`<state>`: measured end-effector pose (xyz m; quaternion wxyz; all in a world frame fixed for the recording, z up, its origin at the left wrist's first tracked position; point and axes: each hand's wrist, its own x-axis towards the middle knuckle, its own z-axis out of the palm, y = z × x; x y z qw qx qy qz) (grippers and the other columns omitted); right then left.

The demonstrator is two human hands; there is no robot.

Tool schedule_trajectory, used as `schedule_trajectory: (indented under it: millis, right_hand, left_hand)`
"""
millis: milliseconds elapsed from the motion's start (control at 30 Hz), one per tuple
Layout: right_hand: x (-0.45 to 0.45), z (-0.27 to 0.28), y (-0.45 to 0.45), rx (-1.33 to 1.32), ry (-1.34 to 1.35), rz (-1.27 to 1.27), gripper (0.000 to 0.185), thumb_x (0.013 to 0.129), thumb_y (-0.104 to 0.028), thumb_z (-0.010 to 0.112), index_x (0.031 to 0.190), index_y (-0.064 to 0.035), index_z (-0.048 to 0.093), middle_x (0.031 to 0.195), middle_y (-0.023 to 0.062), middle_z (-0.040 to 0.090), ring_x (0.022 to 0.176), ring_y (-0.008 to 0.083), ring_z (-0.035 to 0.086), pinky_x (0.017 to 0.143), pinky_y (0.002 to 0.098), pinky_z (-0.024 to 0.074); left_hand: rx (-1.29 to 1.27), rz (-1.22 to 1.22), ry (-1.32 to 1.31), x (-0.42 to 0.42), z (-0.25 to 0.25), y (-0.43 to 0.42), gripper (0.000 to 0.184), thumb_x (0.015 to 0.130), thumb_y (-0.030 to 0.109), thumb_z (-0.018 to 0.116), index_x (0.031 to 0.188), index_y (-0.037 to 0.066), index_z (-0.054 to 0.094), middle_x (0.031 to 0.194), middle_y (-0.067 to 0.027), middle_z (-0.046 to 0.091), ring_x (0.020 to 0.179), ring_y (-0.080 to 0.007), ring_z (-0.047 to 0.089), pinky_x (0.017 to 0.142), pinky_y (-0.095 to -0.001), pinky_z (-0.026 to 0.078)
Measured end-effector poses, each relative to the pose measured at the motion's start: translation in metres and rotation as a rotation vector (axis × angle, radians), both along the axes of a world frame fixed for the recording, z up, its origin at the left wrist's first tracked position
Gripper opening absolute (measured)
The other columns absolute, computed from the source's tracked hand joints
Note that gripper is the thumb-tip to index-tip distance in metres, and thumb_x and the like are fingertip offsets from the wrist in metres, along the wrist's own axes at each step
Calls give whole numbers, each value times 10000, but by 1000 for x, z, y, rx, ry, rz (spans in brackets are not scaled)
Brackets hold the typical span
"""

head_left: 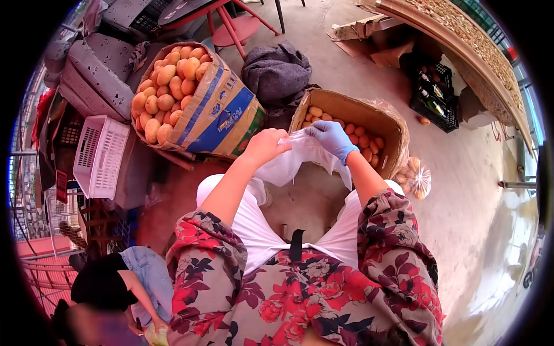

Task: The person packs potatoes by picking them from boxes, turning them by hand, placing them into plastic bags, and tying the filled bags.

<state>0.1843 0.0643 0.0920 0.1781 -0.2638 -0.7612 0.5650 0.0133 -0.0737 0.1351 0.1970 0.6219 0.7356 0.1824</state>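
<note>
My left hand (268, 149), bare, pinches one side of the mouth of a thin whitish plastic bag (287, 166). In a blue glove, my right hand (333, 138) grips the other side, and the bag hangs between them above my lap. Just beyond my right hand stands an open cardboard box (388, 124), with orange-yellow fruits (362, 140) low inside it. To the left of my hands, a taller carton (216, 112) is heaped with larger-looking orange fruits (167, 95). The box's near part is hidden behind the bag and my right hand.
A filled clear bag of fruit (414, 177) lies right of the box. Dark cloth (277, 72) is piled behind. At left is a white plastic crate (101, 155); far right, a black crate (435, 92) by a raised wooden tray (461, 40). Another person (109, 282) bends at lower left.
</note>
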Motion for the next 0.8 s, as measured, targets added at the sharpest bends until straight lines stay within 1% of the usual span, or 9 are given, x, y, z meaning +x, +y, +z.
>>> schedule_trajectory:
  millis: [100, 167, 233, 367, 433, 500, 600, 700, 800]
  right_hand:
    - [-14, -24, 31, -134, 239, -344, 215, 873, -193, 561, 881, 11, 631, 718, 30, 609, 638, 100, 509, 616, 259, 440]
    - [-5, -52, 73, -126, 212, -542, 196, 895, -165, 522, 878, 5, 620, 735, 4, 595, 637, 86, 497, 605, 245, 437]
    - [-3, -42, 79, -548, 354, -664, 180, 901, -152, 503, 865, -17, 616, 722, 1, 582, 625, 78, 486, 584, 233, 427]
    - [-24, -67, 67, -534, 230, -432, 144, 875, -133, 525, 933, -25, 601, 750, 6, 586, 637, 83, 507, 566, 222, 413]
    - [-37, -45, 44, -592, 129, -368, 189, 854, -112, 544, 1010, -15, 587, 808, 0, 594, 675, 76, 520, 584, 220, 419]
    - [-47, -40, 30, -633, 142, -369, 195, 849, -94, 549, 1023, -16, 584, 837, 6, 598, 683, 77, 521, 597, 230, 426]
    - [-47, -48, 32, -617, 65, -244, 182, 843, -59, 531, 1014, -14, 578, 856, 11, 592, 732, 91, 541, 655, 236, 455]
    - [-48, -46, 33, -731, 46, -149, 154, 838, -45, 525, 981, -16, 575, 850, 13, 589, 754, 102, 552, 687, 239, 470]
    - [-46, -33, 28, -762, 31, -135, 126, 835, -44, 535, 954, -19, 570, 849, 20, 592, 762, 110, 558, 700, 246, 477]
  left_hand:
    - [-36, 132, 61, -37, -7, 8, 294, 784, 314, 629, 913, 50, 619, 874, -175, 626, 830, -350, 588, 739, -403, 460]
    - [-17, 316, 22, -73, -24, 3, 290, 777, 328, 630, 916, 74, 628, 864, -164, 634, 843, -338, 600, 734, -415, 467]
    - [42, 484, -132, -93, -44, -6, 291, 769, 321, 631, 919, 71, 632, 865, -170, 642, 828, -324, 614, 733, -394, 472]
    - [-23, 528, -238, -94, -64, 12, 291, 746, 291, 639, 937, 71, 633, 862, -167, 652, 801, -274, 635, 730, -352, 481]
    - [-103, 574, -423, -90, -74, 24, 247, 727, 207, 643, 932, 70, 628, 853, -156, 650, 769, -238, 634, 710, -349, 493]
    - [-146, 632, -441, -88, -92, 27, 219, 722, 155, 621, 924, 71, 636, 896, -159, 648, 823, -249, 631, 745, -351, 488]
    - [-231, 497, -119, -90, -126, 21, 222, 720, 108, 592, 934, 74, 642, 935, -159, 645, 897, -260, 618, 793, -350, 474]
    - [-329, 571, -268, -85, -128, 22, 229, 717, 88, 581, 936, 78, 650, 960, -156, 641, 951, -271, 599, 828, -346, 460]
    - [-216, 655, -392, -92, -143, 21, 212, 723, 89, 585, 922, 73, 653, 931, -141, 651, 902, -255, 618, 805, -345, 471]
